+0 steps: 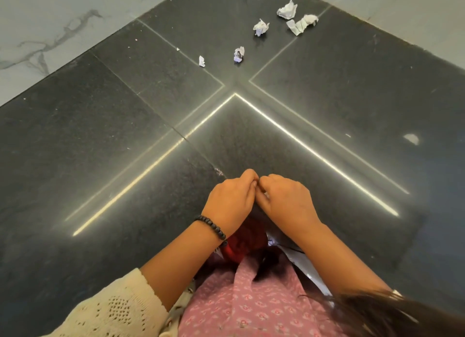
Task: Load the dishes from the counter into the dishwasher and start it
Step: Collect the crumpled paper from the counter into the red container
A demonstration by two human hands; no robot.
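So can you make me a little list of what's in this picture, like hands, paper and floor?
surface: dark stone slabs with thin seams
paper: five crumpled paper scraps at the far side
left hand: fingers curled, fingertips meeting the right hand
right hand: fingers curled; anything pinched is hidden
wrist: dark bead bracelet on the left
dishes: none in view
dishwasher: not in view

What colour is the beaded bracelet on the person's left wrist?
The bracelet is black, made of small round beads. It shows best, and only, in the head view.
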